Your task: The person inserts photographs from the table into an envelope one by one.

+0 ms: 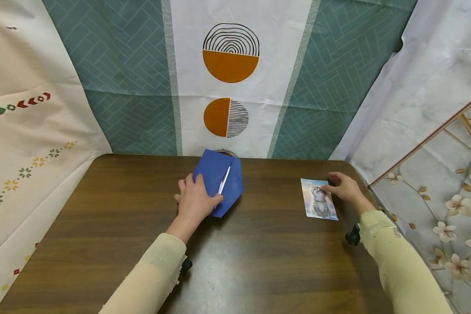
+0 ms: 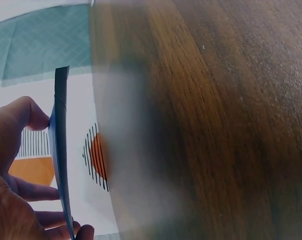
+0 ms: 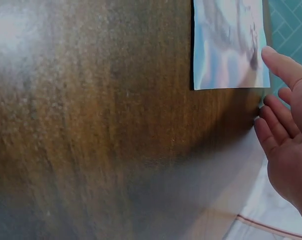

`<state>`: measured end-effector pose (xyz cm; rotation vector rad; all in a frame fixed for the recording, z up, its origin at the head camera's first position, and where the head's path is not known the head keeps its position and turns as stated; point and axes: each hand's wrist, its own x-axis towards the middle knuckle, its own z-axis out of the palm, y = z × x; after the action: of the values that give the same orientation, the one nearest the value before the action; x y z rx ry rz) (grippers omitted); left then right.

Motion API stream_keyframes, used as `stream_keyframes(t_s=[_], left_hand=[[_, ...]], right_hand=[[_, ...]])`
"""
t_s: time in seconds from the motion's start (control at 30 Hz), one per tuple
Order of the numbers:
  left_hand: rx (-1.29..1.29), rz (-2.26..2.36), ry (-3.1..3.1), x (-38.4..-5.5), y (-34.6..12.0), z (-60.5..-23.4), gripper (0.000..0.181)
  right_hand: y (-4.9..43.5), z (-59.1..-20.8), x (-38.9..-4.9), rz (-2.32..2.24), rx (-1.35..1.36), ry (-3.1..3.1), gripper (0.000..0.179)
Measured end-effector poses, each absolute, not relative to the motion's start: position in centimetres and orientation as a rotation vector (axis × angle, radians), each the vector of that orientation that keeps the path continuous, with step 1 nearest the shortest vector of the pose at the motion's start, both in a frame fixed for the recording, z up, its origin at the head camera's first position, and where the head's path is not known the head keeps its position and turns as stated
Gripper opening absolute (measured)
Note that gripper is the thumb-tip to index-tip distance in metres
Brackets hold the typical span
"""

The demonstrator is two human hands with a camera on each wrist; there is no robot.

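Note:
In the head view a blue paper envelope [image 1: 232, 187] is tilted up over the far part of the table, with a white strip showing along its slit. My left hand [image 1: 196, 197] grips its left side. Seen edge-on in the left wrist view, the envelope [image 2: 61, 145] lies between the thumb and the fingers of that hand [image 2: 13, 190]. Farther right is a card with a grey kitten picture [image 1: 319, 199]. The thumb of my right hand [image 1: 345, 188] touches the card's right side, while the fingers [image 3: 275, 120] stay apart from it, loosely extended.
Both things are on or over a dark brown wooden table [image 1: 259, 261]. A patterned teal and white curtain [image 1: 141, 65] hangs at its far edge. White floral cloths flank it on the left [image 1: 23, 144] and right [image 1: 435, 152].

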<state>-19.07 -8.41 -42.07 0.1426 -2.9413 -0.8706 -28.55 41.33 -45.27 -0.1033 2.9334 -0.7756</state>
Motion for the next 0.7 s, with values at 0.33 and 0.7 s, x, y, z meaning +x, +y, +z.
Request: stream_keyframes(t_s=[0.33,0.7], left_hand=[[0.154,-0.861,-2.947,-19.03,-8.23,-41.94,0.091],[0.155,-0.851,-2.96,-19.04,-8.22,-41.98,0.091]], right_hand=[[41.43,-45.9,-28.71,-0.786,-0.127,2.98,0.07],[41.36,-45.7,-29.03,-0.716,-0.203,2.987,0.062]])
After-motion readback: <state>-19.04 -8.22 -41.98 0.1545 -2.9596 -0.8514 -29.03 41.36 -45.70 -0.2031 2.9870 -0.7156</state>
